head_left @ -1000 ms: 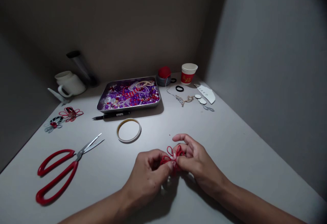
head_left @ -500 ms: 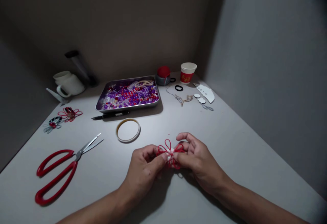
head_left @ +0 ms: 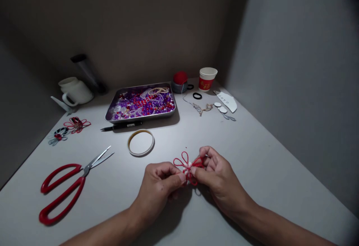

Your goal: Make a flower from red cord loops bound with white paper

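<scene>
We hold a red string flower (head_left: 188, 168) over the desk (head_left: 260, 163), the fingers of our left hand (head_left: 159, 186) pinching its lower left edge and those of our right hand (head_left: 218, 175) closed on its right side. Scissors (head_left: 86, 170) lie to our left with blades slightly apart, and a ring (head_left: 140, 154), pen (head_left: 120, 127) and bead tray (head_left: 140, 118) sit beyond our hands.
</scene>
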